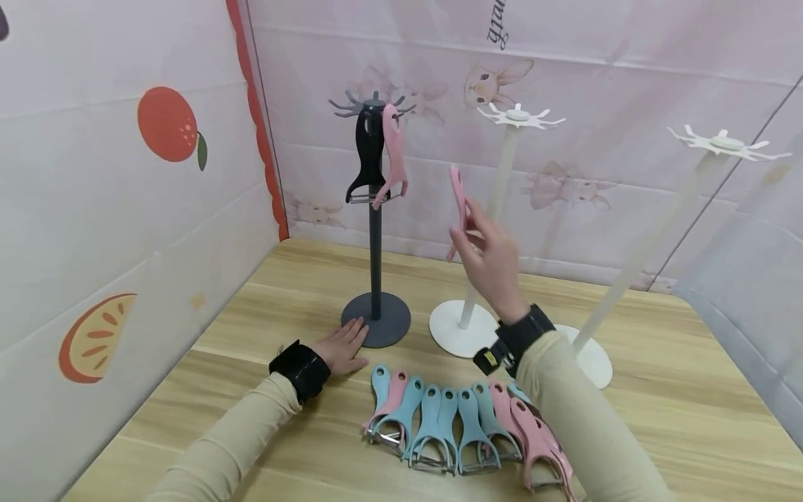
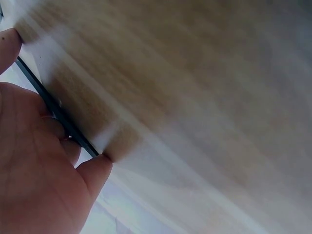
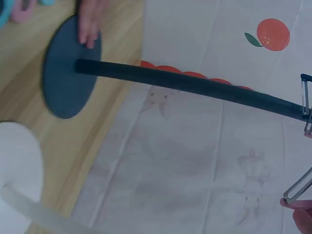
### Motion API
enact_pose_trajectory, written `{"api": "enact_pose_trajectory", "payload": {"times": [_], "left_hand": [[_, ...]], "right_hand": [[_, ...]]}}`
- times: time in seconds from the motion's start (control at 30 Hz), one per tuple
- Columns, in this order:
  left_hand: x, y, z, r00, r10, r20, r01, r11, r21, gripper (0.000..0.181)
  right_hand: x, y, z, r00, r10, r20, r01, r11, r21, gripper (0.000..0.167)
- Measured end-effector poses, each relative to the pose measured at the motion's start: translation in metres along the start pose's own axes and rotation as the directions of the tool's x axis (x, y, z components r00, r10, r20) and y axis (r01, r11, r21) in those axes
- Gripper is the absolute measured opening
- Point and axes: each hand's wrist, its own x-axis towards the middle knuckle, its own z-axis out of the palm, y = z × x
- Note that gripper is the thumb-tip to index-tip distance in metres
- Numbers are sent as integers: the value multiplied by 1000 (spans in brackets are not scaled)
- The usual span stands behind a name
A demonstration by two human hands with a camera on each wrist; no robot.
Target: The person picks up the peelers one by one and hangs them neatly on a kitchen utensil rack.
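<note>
My right hand [image 1: 492, 261] pinches a pink peeler [image 1: 459, 192] in the air, to the right of a dark grey rack stand [image 1: 376, 258]. In the right wrist view, the blade of this peeler [image 3: 298, 185] shows at the right edge beside a fingertip. A black peeler [image 1: 370, 143] and another pink peeler [image 1: 394, 143] hang side by side from the stand's top hooks. With fingers extended, my left hand [image 1: 341, 347] rests on the rim of the stand's round base [image 1: 392, 328]. The left wrist view shows fingers and thumb touching that thin dark rim [image 2: 73, 129].
Blue peelers [image 1: 431, 418] and pink peelers [image 1: 533, 436] lie in a row at the table's front, partly behind my right forearm. Two white stands with bare hooks, one middle [image 1: 517, 118] and one right [image 1: 721, 144], stand on the wooden table [image 1: 301, 279]. Printed cloth walls [image 1: 414, 42] enclose it.
</note>
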Motion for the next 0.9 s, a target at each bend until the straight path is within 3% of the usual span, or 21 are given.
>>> {"api": "enact_pose_trajectory", "payload": {"times": [0.2,0.47,0.67,0.9], "left_hand": [[4,-7,9,999,3,-36,-3,1000,-6,66],[3,-5,8,999,-10,-48,10,1000,-4,67],[0,1,4,999,-24,-26,24,1000,0,66],[-4,4,1,998,-38,-47,39,999,9,64]], "right_hand": [[28,14,27,999,5,-37,-3,999,45,41],[59,7,41,997,54,-54,-54,999,-3,41],[71,3,47,996,66,-65,-63,997,39,40],[78,4,58,999,44,-19,-44,999,32,39]]}}
